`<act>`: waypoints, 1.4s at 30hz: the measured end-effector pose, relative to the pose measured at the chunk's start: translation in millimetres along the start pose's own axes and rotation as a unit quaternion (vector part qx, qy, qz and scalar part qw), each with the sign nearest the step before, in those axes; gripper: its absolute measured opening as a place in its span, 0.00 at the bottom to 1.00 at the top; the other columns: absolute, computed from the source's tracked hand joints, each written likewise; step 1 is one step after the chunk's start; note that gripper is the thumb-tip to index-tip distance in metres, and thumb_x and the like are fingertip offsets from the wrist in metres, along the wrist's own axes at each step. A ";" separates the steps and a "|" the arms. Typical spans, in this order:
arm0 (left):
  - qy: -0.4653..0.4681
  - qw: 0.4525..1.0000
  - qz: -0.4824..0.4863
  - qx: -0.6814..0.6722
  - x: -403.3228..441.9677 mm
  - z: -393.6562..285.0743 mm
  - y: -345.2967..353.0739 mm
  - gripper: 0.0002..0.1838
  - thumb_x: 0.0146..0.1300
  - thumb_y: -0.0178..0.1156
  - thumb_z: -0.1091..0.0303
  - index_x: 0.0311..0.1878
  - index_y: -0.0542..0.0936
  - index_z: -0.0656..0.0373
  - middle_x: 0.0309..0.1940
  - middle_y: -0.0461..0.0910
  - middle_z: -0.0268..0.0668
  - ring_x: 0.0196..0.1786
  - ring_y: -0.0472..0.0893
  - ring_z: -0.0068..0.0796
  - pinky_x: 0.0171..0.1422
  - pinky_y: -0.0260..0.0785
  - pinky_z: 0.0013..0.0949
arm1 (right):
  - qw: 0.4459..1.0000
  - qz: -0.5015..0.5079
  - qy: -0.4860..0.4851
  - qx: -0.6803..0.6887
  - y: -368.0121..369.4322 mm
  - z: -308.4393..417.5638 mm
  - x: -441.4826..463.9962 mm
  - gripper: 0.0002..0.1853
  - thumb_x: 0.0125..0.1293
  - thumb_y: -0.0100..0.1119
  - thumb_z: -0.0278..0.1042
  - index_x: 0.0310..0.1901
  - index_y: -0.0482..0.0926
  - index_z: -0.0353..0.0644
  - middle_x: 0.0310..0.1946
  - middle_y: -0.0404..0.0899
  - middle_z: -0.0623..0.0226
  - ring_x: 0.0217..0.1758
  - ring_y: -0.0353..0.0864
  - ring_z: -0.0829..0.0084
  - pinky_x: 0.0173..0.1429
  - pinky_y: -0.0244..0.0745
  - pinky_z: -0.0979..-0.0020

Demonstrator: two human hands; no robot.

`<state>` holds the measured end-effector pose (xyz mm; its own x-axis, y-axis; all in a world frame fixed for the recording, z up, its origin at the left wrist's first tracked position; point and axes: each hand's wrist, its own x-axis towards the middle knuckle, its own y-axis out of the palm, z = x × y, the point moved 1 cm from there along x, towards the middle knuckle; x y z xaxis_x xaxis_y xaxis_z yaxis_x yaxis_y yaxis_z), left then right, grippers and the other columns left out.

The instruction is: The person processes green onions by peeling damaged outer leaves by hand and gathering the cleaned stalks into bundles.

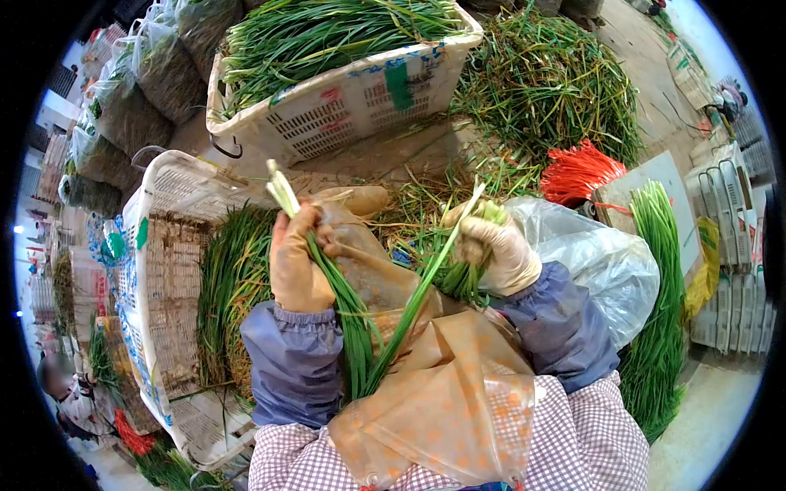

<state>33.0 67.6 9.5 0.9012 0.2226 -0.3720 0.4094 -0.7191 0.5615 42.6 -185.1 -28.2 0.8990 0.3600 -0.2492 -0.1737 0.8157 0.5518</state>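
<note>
My left hand (299, 254) is closed round a small bunch of garlic chives (352, 335). Their white ends stick up above the fingers, and the green leaves hang down over the tan plastic apron (442, 401). My right hand (495, 250), in a pale glove, grips another bundle of garlic chives (463, 282), whose leaves show below the fingers. A single long stalk (426, 282) runs from the right fingertips down to the leaves on my lap. Both hands are above the apron, apart from each other.
At left, a white crate (155, 344) holds chives. Ahead, another crate (344, 123) is heaped with them. Leaf scraps (548, 90) pile up behind. Right of me are red ties (581, 172), a clear plastic bag (589, 254) and trimmed chives (659, 327). A person (78, 401) is far left.
</note>
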 end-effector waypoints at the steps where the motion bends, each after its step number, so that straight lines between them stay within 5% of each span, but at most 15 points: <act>1: -0.039 0.997 0.063 0.019 -0.2 -0.3 0.7 0.10 0.64 0.56 0.75 0.48 0.71 0.56 0.29 0.72 0.27 0.25 0.71 0.14 0.24 0.69 0.20 | 1.000 -0.012 -0.007 0.013 0.5 7.3 -0.5 0.09 0.63 0.60 0.32 0.39 0.78 0.35 0.19 0.72 0.73 0.17 0.67 0.83 0.22 0.62 0.79; 3: -0.121 0.980 0.084 0.131 -13.0 16.4 14.2 0.12 0.61 0.61 0.71 0.47 0.72 0.56 0.28 0.70 0.23 0.24 0.69 0.13 0.25 0.65 0.18 | 0.999 -0.040 0.021 -0.030 12.0 14.5 0.1 0.07 0.61 0.61 0.31 0.37 0.78 0.37 0.18 0.71 0.75 0.17 0.66 0.85 0.23 0.60 0.82; 7: -0.230 0.953 0.161 0.114 -33.9 51.3 29.3 0.13 0.58 0.63 0.77 0.46 0.73 0.59 0.32 0.75 0.31 0.29 0.76 0.22 0.34 0.73 0.25 | 0.992 -0.047 -0.036 -0.116 25.2 10.3 8.1 0.06 0.62 0.62 0.32 0.31 0.80 0.39 0.18 0.75 0.75 0.16 0.67 0.86 0.21 0.59 0.82; 11: -0.236 0.955 0.167 0.069 -36.4 53.4 21.8 0.14 0.58 0.61 0.78 0.47 0.73 0.60 0.31 0.77 0.33 0.27 0.78 0.24 0.30 0.74 0.27 | 0.980 -0.069 -0.063 -0.176 31.9 12.9 8.9 0.07 0.64 0.61 0.32 0.30 0.80 0.40 0.18 0.75 0.76 0.17 0.68 0.86 0.21 0.61 0.81; 15: -0.221 0.969 0.112 -0.007 -32.9 47.9 11.7 0.11 0.59 0.60 0.79 0.44 0.73 0.58 0.30 0.76 0.31 0.25 0.77 0.21 0.26 0.73 0.27 | 0.953 0.027 -0.070 -0.292 -1.8 3.3 11.3 0.08 0.64 0.62 0.32 0.29 0.78 0.40 0.19 0.74 0.78 0.19 0.68 0.86 0.23 0.64 0.81; 17: -0.210 0.973 0.095 0.001 -35.4 41.7 14.8 0.11 0.59 0.60 0.79 0.43 0.72 0.57 0.29 0.76 0.30 0.25 0.77 0.20 0.26 0.72 0.26 | 0.919 -0.014 -0.084 -0.384 -28.7 2.0 17.7 0.05 0.63 0.60 0.25 0.40 0.80 0.41 0.21 0.73 0.80 0.21 0.68 0.87 0.27 0.68 0.82; 19: -0.201 0.974 0.100 -0.006 -33.5 45.1 11.2 0.11 0.60 0.60 0.78 0.44 0.71 0.56 0.29 0.76 0.30 0.25 0.77 0.20 0.26 0.72 0.25 | 0.981 -0.179 0.023 -0.068 -74.2 -7.8 39.9 0.08 0.62 0.59 0.23 0.43 0.81 0.40 0.26 0.75 0.77 0.22 0.69 0.85 0.28 0.70 0.82; 20: -0.200 0.975 0.102 -0.008 -33.6 44.0 13.3 0.11 0.60 0.60 0.78 0.44 0.71 0.56 0.29 0.76 0.30 0.25 0.77 0.20 0.26 0.72 0.25 | 0.924 -0.173 -0.038 -0.338 -56.7 11.5 24.6 0.11 0.63 0.58 0.23 0.48 0.80 0.40 0.23 0.73 0.79 0.20 0.67 0.86 0.25 0.67 0.84; 21: -0.208 0.972 0.113 0.003 -35.2 42.6 15.8 0.11 0.59 0.60 0.78 0.44 0.71 0.56 0.29 0.76 0.31 0.25 0.77 0.21 0.26 0.72 0.25 | 0.955 -0.157 -0.044 -0.247 -40.1 22.8 20.2 0.14 0.67 0.54 0.28 0.52 0.77 0.37 0.17 0.68 0.82 0.16 0.61 0.88 0.20 0.57 0.84; 24: -0.232 0.963 0.136 0.029 -36.6 50.5 16.1 0.11 0.60 0.60 0.78 0.44 0.71 0.57 0.30 0.76 0.31 0.25 0.77 0.21 0.25 0.72 0.25 | 0.972 -0.053 -0.075 -0.217 -3.2 41.3 19.9 0.19 0.71 0.49 0.43 0.54 0.76 0.37 0.15 0.65 0.80 0.14 0.58 0.87 0.19 0.50 0.80; 31: -0.190 0.975 0.110 0.040 -37.2 50.1 21.0 0.11 0.60 0.59 0.79 0.45 0.71 0.60 0.30 0.78 0.33 0.24 0.77 0.21 0.24 0.71 0.25 | 0.971 0.057 0.051 -0.225 31.8 37.9 30.4 0.08 0.63 0.62 0.34 0.31 0.82 0.38 0.15 0.72 0.75 0.16 0.66 0.85 0.21 0.57 0.80; 37: -0.196 0.969 0.113 0.103 -34.3 50.5 24.3 0.09 0.58 0.62 0.77 0.40 0.73 0.57 0.28 0.76 0.30 0.26 0.77 0.20 0.31 0.73 0.25 | 0.986 0.065 0.089 -0.125 33.5 9.7 21.9 0.06 0.60 0.65 0.31 0.30 0.80 0.39 0.18 0.74 0.75 0.18 0.69 0.85 0.22 0.61 0.80; 42: -0.179 0.975 0.102 0.079 -30.6 44.8 18.4 0.11 0.59 0.60 0.79 0.44 0.71 0.62 0.30 0.77 0.35 0.26 0.78 0.23 0.27 0.73 0.27 | 0.973 0.070 0.049 -0.216 24.0 14.9 23.1 0.06 0.60 0.65 0.30 0.29 0.78 0.39 0.18 0.74 0.74 0.17 0.69 0.84 0.21 0.62 0.79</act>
<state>6.6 18.1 -1.9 0.8421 -0.1606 -0.5148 0.1732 -0.8236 0.5401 65.2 -163.9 -8.8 0.8158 0.5049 -0.2819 -0.4631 0.8624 0.2045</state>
